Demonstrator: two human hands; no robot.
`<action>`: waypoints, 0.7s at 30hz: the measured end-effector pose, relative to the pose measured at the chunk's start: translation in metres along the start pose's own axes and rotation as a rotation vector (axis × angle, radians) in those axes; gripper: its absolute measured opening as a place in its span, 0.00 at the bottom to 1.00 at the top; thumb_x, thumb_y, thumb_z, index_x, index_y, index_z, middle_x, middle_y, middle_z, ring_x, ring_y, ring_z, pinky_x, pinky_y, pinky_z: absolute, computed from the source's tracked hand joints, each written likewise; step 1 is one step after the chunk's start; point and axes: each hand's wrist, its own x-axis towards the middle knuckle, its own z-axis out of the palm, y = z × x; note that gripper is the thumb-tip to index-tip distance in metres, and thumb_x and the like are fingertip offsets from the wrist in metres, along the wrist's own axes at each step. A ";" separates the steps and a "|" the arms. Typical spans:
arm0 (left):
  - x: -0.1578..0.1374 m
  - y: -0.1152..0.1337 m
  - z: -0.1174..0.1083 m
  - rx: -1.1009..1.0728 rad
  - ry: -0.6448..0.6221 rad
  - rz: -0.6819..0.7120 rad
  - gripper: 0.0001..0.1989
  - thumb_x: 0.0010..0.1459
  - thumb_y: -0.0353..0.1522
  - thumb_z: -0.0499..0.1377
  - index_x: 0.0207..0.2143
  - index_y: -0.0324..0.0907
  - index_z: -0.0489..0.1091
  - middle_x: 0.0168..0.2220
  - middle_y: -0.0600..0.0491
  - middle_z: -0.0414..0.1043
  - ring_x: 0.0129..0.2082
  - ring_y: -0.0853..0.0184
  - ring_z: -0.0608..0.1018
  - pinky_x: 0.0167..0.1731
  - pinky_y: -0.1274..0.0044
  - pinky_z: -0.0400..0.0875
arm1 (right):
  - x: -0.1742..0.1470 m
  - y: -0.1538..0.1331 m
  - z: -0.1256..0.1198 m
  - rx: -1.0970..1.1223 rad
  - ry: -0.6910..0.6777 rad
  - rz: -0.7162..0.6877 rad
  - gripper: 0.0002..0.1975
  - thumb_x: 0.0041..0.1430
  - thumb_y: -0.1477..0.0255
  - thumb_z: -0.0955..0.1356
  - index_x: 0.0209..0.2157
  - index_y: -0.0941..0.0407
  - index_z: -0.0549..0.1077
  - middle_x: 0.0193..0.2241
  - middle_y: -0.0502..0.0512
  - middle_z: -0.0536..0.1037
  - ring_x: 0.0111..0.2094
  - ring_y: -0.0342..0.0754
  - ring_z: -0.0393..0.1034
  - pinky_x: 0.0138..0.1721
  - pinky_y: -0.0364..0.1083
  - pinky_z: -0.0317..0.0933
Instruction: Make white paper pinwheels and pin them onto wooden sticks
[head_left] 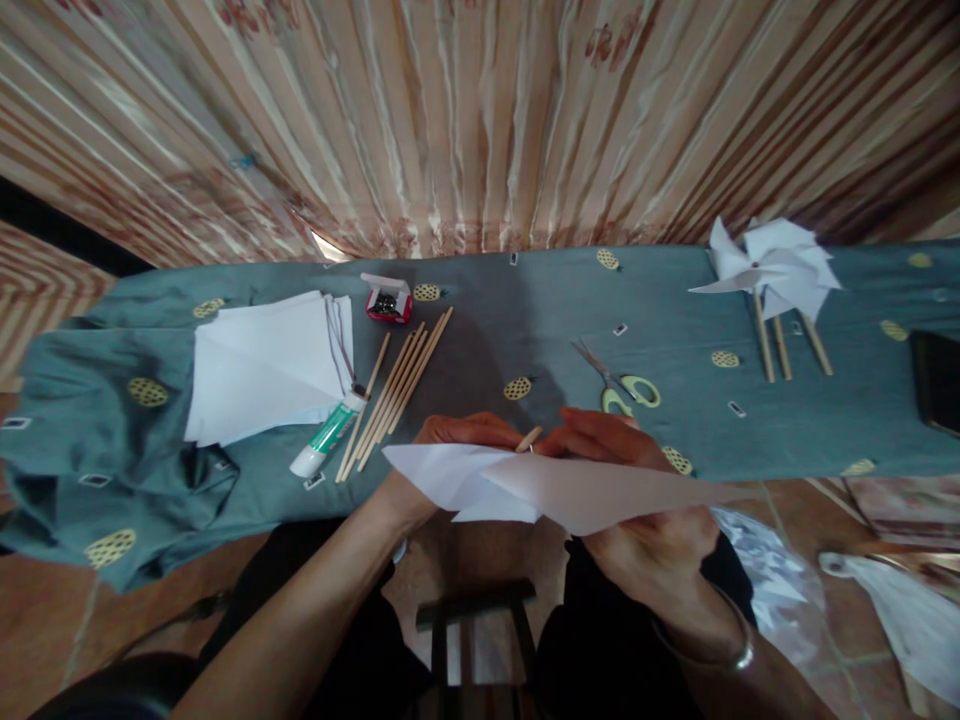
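Note:
A white paper pinwheel [585,490] is held between my two hands above the table's front edge. Behind its left blades, my left hand [457,435] has its fingers closed near the centre, where the tip of a wooden stick [529,438] pokes up. A small shiny bit, perhaps a pin, shows beside the tip. My right hand [615,440] grips from the other side, its fingers bent toward the stick. The paper hides much of both hands' fingers and the rest of the stick. Scissors [619,385] with pale green handles lie beyond my right hand.
On the cloth-covered table [517,330] lie a stack of white paper [262,370], a glue stick [328,435], several wooden sticks [405,385] and a small open red box [388,300] of metal pieces. Finished pinwheels [776,265] lie right, near a dark phone-like object [936,380].

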 end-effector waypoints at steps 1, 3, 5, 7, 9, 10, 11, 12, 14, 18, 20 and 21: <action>0.000 0.000 0.000 0.003 0.002 -0.004 0.11 0.43 0.39 0.68 0.29 0.44 0.82 0.35 0.47 0.80 0.35 0.60 0.78 0.37 0.71 0.72 | 0.000 0.000 0.000 -0.014 0.005 -0.008 0.25 0.56 0.76 0.69 0.54 0.45 0.68 0.36 0.50 0.82 0.37 0.52 0.78 0.44 0.54 0.70; 0.000 0.000 0.000 0.011 0.004 -0.017 0.10 0.43 0.39 0.68 0.28 0.45 0.81 0.35 0.48 0.80 0.33 0.61 0.78 0.36 0.72 0.72 | -0.001 0.001 0.000 -0.001 0.001 -0.007 0.26 0.55 0.77 0.69 0.54 0.46 0.67 0.36 0.50 0.82 0.37 0.52 0.79 0.44 0.54 0.71; -0.001 0.002 0.000 0.021 0.006 -0.003 0.10 0.42 0.41 0.68 0.26 0.44 0.81 0.33 0.47 0.80 0.32 0.62 0.78 0.35 0.72 0.72 | -0.003 0.002 0.001 0.034 -0.004 0.017 0.24 0.55 0.76 0.70 0.53 0.47 0.68 0.36 0.51 0.82 0.37 0.52 0.79 0.45 0.54 0.71; -0.002 0.005 0.002 0.079 0.024 0.029 0.13 0.42 0.43 0.68 0.26 0.44 0.80 0.32 0.47 0.79 0.31 0.61 0.77 0.35 0.71 0.72 | -0.003 0.002 0.002 0.047 0.014 0.087 0.22 0.54 0.76 0.71 0.51 0.48 0.71 0.37 0.51 0.82 0.38 0.52 0.79 0.44 0.53 0.71; -0.003 0.007 0.003 0.170 0.073 0.036 0.13 0.43 0.43 0.67 0.26 0.42 0.79 0.30 0.48 0.79 0.31 0.61 0.77 0.34 0.71 0.72 | -0.001 0.002 0.004 0.090 0.052 0.195 0.19 0.52 0.76 0.72 0.46 0.49 0.73 0.37 0.52 0.83 0.37 0.51 0.79 0.39 0.50 0.73; -0.004 0.008 0.004 0.210 0.104 0.023 0.13 0.43 0.42 0.67 0.26 0.42 0.79 0.29 0.49 0.79 0.30 0.61 0.77 0.33 0.71 0.72 | 0.001 0.002 0.006 0.138 0.069 0.256 0.18 0.51 0.75 0.73 0.44 0.50 0.74 0.37 0.52 0.83 0.36 0.50 0.79 0.36 0.48 0.73; -0.004 0.009 0.005 0.238 0.135 0.004 0.12 0.43 0.42 0.67 0.26 0.41 0.78 0.28 0.50 0.78 0.29 0.62 0.77 0.32 0.72 0.72 | 0.004 0.003 0.008 0.202 0.081 0.314 0.16 0.50 0.75 0.73 0.43 0.50 0.75 0.36 0.52 0.83 0.33 0.49 0.79 0.33 0.46 0.73; -0.004 0.008 0.006 0.247 0.161 -0.015 0.12 0.44 0.41 0.67 0.26 0.41 0.78 0.26 0.51 0.78 0.28 0.63 0.76 0.30 0.73 0.72 | 0.007 0.004 0.010 0.273 0.086 0.367 0.15 0.49 0.73 0.74 0.41 0.51 0.75 0.34 0.51 0.83 0.31 0.49 0.79 0.30 0.45 0.73; -0.003 0.004 0.006 0.225 0.193 -0.043 0.13 0.44 0.43 0.67 0.26 0.42 0.78 0.24 0.52 0.78 0.25 0.63 0.76 0.26 0.75 0.71 | 0.013 0.010 0.014 0.393 0.088 0.453 0.13 0.48 0.71 0.74 0.38 0.52 0.75 0.30 0.49 0.83 0.28 0.47 0.77 0.28 0.44 0.72; 0.001 -0.013 0.003 0.121 0.211 -0.052 0.15 0.46 0.45 0.66 0.27 0.42 0.80 0.22 0.53 0.77 0.24 0.63 0.77 0.23 0.77 0.67 | 0.021 0.026 0.023 0.515 0.061 0.557 0.10 0.46 0.68 0.75 0.32 0.54 0.75 0.27 0.48 0.81 0.26 0.45 0.74 0.27 0.43 0.69; 0.002 -0.022 0.000 0.112 0.226 -0.025 0.14 0.47 0.44 0.66 0.27 0.42 0.80 0.23 0.53 0.77 0.26 0.63 0.78 0.25 0.77 0.68 | 0.022 0.033 0.028 0.561 0.067 0.588 0.11 0.44 0.68 0.76 0.32 0.54 0.75 0.27 0.48 0.81 0.26 0.45 0.73 0.28 0.43 0.69; 0.003 -0.025 -0.001 0.117 0.235 -0.013 0.14 0.47 0.44 0.66 0.27 0.43 0.80 0.23 0.53 0.77 0.26 0.63 0.78 0.25 0.77 0.69 | 0.022 0.035 0.030 0.584 0.072 0.601 0.12 0.44 0.68 0.76 0.31 0.54 0.75 0.26 0.48 0.80 0.25 0.44 0.73 0.28 0.43 0.68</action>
